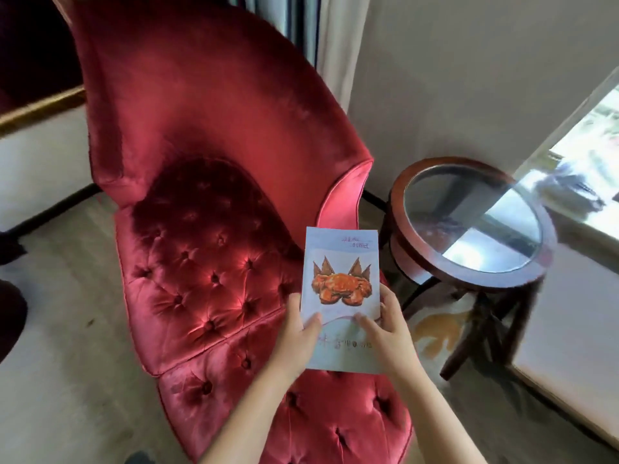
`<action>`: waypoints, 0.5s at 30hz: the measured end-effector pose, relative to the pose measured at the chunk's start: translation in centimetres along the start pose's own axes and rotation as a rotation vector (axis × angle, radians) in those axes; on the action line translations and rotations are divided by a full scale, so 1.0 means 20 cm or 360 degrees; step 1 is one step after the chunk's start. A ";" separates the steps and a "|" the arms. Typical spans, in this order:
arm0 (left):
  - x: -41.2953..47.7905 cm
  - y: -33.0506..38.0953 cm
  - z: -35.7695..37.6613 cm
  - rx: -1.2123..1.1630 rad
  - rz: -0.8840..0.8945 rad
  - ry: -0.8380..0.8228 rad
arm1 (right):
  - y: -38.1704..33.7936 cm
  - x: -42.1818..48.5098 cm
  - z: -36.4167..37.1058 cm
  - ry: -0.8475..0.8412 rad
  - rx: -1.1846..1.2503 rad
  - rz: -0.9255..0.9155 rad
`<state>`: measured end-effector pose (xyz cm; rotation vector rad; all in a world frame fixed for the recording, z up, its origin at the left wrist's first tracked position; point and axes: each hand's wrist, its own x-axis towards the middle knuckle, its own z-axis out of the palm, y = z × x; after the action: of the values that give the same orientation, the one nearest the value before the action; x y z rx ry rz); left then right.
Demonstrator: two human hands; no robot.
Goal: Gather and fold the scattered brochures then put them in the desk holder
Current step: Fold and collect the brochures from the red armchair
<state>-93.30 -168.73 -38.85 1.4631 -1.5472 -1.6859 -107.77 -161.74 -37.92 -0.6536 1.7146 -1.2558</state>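
Note:
A pale blue brochure (341,262) with a picture of an orange crab is held upright in front of me, above the seat of a red chair. My left hand (296,339) grips its lower left edge, thumb on the front. My right hand (388,333) grips the lower right edge, thumb pressing the cover. The brochure looks folded shut, front page facing me. No desk holder is in view.
The red tufted velvet chair (207,202) fills the middle. To its right stands a round dark wood side table (469,222) with a glass top. A white ledge (566,356) and a window lie at the far right. Beige floor on the left.

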 end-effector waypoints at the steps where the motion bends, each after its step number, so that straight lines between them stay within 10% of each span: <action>1: -0.07 0.05 0.04 -0.0037 -0.0012 0.0005 | -0.04 -0.07 -0.05 0.0009 0.0005 0.0032; 15: -0.47 0.87 0.68 0.0248 0.0350 -0.0634 | -0.68 -0.72 -0.82 0.0759 0.0324 -0.0146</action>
<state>-107.55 -159.82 -21.75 1.0148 -2.0055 -1.8319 -116.51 -147.14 -18.60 -0.3285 1.9122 -1.7279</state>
